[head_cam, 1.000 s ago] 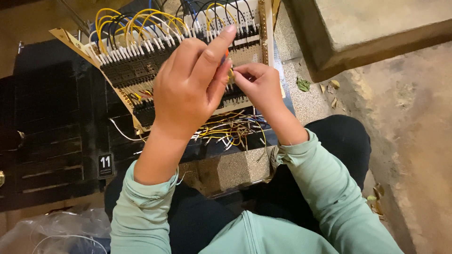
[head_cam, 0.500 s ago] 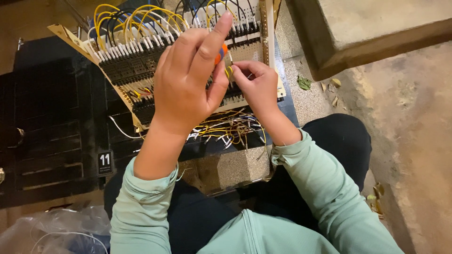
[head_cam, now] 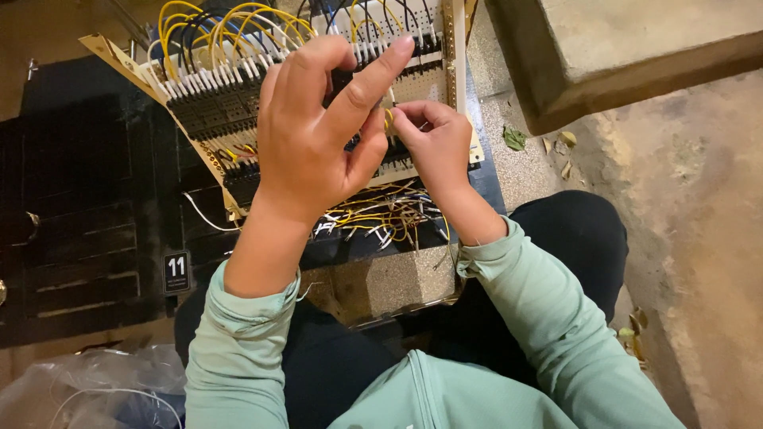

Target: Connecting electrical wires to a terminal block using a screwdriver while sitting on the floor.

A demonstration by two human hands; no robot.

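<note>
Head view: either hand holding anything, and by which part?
Right hand pinches a yellow wire near its end, over the terminal board. Left hand meets it there; its own grip cannot be told.

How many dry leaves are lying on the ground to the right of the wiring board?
3 near the board: one green leaf beside its right edge and two small brown leaves just past it. Others may lie hidden.

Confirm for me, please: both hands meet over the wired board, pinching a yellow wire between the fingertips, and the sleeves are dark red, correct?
Not quite: the head view shows pale green sleeves, not dark red. The left hand and right hand do meet over the wired board, pinching a yellow wire.
</note>
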